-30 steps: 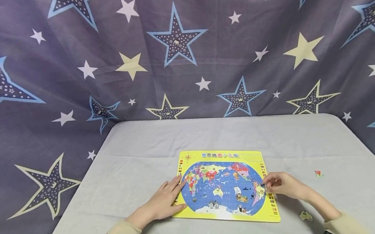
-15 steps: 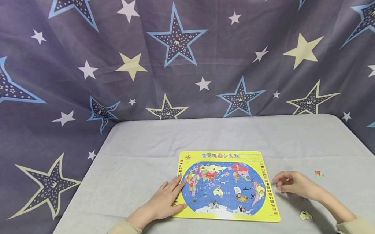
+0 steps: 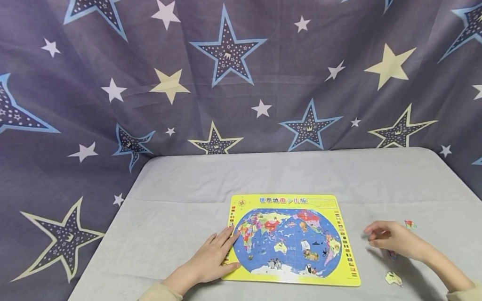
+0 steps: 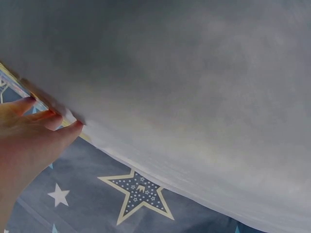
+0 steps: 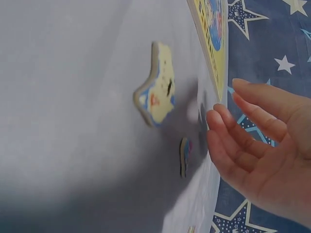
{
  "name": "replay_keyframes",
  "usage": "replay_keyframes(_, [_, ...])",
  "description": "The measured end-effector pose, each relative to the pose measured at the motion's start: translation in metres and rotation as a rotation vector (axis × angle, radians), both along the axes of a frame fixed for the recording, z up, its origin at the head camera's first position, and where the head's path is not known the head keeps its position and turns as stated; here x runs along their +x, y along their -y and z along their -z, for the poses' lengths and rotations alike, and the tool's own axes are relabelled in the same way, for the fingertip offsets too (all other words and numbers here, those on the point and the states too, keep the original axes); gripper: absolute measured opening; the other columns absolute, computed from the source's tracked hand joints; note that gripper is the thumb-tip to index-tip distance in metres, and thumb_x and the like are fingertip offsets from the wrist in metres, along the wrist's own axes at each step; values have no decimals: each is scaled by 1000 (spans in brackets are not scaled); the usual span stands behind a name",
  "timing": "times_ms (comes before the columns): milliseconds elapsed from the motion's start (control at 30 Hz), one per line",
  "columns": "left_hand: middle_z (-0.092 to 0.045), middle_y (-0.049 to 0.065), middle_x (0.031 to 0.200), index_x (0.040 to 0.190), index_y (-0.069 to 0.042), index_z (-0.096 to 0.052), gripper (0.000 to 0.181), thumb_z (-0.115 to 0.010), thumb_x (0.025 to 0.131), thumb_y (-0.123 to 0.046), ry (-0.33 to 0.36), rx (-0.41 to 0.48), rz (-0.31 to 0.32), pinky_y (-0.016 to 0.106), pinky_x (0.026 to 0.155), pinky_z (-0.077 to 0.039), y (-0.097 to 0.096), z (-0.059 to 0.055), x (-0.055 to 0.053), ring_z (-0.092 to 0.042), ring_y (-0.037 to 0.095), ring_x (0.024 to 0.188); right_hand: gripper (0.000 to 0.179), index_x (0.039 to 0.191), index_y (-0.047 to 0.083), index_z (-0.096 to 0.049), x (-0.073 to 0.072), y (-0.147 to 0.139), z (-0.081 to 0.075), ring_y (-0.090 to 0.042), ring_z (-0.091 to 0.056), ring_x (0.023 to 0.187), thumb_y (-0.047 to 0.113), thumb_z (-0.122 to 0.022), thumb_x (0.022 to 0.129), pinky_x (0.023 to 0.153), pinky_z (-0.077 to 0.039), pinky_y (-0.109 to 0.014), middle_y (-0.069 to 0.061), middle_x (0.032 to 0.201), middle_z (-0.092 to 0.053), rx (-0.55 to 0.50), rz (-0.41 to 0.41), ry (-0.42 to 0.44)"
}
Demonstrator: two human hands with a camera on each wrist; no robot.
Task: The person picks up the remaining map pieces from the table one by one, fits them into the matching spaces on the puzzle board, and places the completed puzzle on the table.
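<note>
A yellow-framed world map puzzle [image 3: 302, 282] lies on the table, its blue oval filled with coloured continents and animals. My left hand [image 3: 211, 258] rests on its left edge with fingers extended. Right of the puzzle, my right hand [image 3: 394, 241] hovers over the cloth, fingers loosely bent, holding nothing. Nearest to it is a small blue and pink puzzle piece [image 5: 184, 156], mostly hidden by the hand in the head view. A cream puzzle piece [image 3: 393, 279] with blue edges lies nearer the front. Another piece, red and green [image 3: 409, 224], lies just behind the right hand.
Pale grey cloth covers the table [image 3: 175, 184]. Behind it and along its sides hangs a dark curtain [image 3: 262, 97] printed with stars. In the right wrist view, the puzzle's flag-lined edge shows beyond the fingertips.
My right hand has drawn away from the puzzle's right side and moved rightward over the loose pieces. The left hand has stayed on the left edge.
</note>
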State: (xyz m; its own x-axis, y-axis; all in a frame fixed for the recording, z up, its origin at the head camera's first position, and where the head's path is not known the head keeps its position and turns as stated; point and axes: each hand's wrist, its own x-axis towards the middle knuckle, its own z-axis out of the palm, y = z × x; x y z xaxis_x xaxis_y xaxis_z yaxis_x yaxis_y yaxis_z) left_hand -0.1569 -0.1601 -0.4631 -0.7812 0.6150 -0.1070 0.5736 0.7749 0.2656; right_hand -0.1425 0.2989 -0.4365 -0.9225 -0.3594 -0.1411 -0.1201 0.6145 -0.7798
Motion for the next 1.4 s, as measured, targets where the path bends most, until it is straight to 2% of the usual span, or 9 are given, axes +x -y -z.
replay_keyframes(233, [-17, 13, 146, 140, -7, -25, 73, -42, 86, -53, -3, 0, 3, 46, 106, -18, 0, 0, 0, -15, 25, 133, 28, 102, -10, -56, 4, -10, 2, -3, -57, 70, 7, -62, 79, 57, -50, -23, -11, 86, -60, 17, 3, -63])
replay_keyframes(600, [-16, 12, 146, 140, -8, -25, 74, -41, 86, -55, -10, -4, 4, 46, 106, -18, 1, 3, 0, -14, 25, 134, 32, 100, -15, -55, 9, -24, 5, 1, -54, 74, 1, -66, 74, 59, -50, -21, -18, 88, -59, 27, -48, -149])
replay_keyframes(767, [-16, 12, 146, 140, -8, -24, 74, -41, 86, -55, -10, -1, 5, 46, 106, -18, 1, 2, 0, -14, 25, 134, 34, 97, -14, -56, 11, -30, 8, 2, -53, 73, 2, -70, 70, 62, -48, -20, -15, 87, -60, 43, -68, -212])
replay_keyframes(900, [-16, 12, 146, 140, -8, -25, 74, -40, 86, -55, -15, -1, 7, 46, 106, -18, 1, 2, 0, -15, 25, 133, 34, 95, -15, -56, 13, -34, 11, 3, -52, 71, 1, -70, 69, 60, -47, -20, -6, 85, -61, 33, -75, -238])
replay_keyframes(1067, [-16, 13, 146, 140, -7, -25, 74, -40, 86, -55, -19, -1, 8, 46, 106, -18, 0, 1, 0, -15, 25, 133, 34, 95, -15, -56, 15, -36, 13, 3, -49, 67, 1, -70, 69, 57, -45, -19, 1, 82, -59, 38, -67, -217])
replay_keyframes(1400, [-16, 13, 146, 140, -7, -25, 74, -41, 86, -55, -28, 3, 10, 47, 105, -18, 1, 3, -1, -15, 26, 133, 34, 96, -9, -59, 15, -36, 10, 1, -44, 62, 2, -70, 65, 53, -43, -20, 0, 76, -54, 99, -46, -77])
